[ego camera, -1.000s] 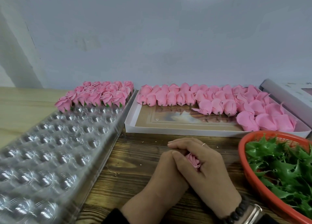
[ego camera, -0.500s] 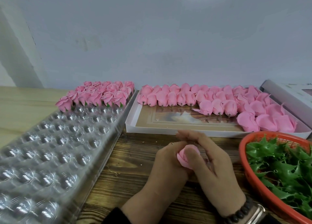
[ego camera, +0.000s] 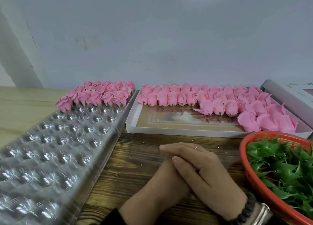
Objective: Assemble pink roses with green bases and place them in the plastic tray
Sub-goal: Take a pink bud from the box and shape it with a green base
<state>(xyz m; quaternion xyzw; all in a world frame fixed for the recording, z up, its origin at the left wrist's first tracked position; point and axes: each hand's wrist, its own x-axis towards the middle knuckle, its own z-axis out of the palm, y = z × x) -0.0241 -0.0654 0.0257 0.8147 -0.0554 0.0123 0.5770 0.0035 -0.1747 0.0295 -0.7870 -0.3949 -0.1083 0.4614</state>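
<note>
Dark wooden tabletop under a pale wall carries the clear plastic tray, whose far rows hold finished pink roses; before the white box of loose rose heads, the right hand lies flat over the left hand, palms pressed together. Whether a rose sits between them is hidden; one red basket of green bases is cut off at right; flowers too crowded to count.

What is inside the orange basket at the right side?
The orange basket holds a pile of green leaf-shaped bases, spiky and heaped on each other. The basket's bottom is covered by them, and its right part runs out of the picture, so anything below or beyond the pile cannot be seen.
</note>
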